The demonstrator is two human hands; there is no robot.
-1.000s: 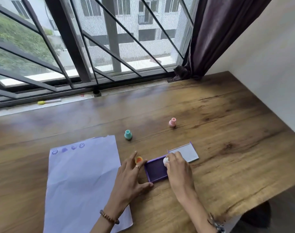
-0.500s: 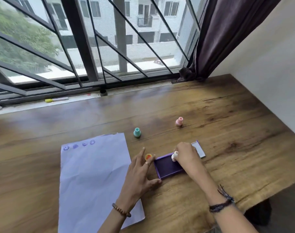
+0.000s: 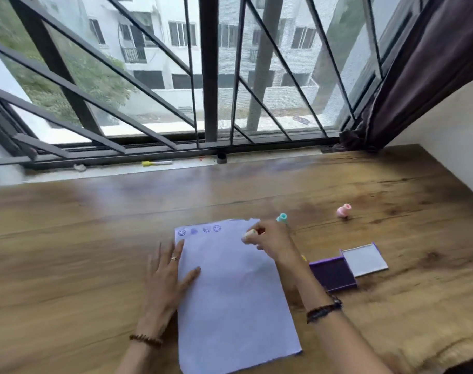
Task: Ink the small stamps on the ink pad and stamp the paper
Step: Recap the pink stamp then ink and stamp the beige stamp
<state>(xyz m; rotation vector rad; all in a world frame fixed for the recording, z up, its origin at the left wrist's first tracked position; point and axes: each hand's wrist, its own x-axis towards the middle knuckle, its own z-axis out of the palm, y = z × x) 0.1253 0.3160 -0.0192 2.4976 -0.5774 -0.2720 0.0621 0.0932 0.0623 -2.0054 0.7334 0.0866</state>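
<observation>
Left hand [image 3: 166, 276] lies flat, fingers spread, on the left edge of the paper [image 3: 230, 292], holding nothing. Four purple prints [image 3: 199, 230] run along the sheet's top edge. Right hand [image 3: 273, 242] pinches a pale stamp [image 3: 249, 235] above the paper's upper right (contact unclear). Teal stamp [image 3: 282, 218] stands behind it. Ink pad [image 3: 333, 273] sits open; pink stamp [image 3: 343, 211] farther right.

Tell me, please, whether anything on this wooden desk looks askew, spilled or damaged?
One oddity: on the white paper sheet, the second purple stamp mark in the top row is a smudged solid blob, while its neighbours are clean smiley faces. The small pink stamp also seems tilted.
</observation>
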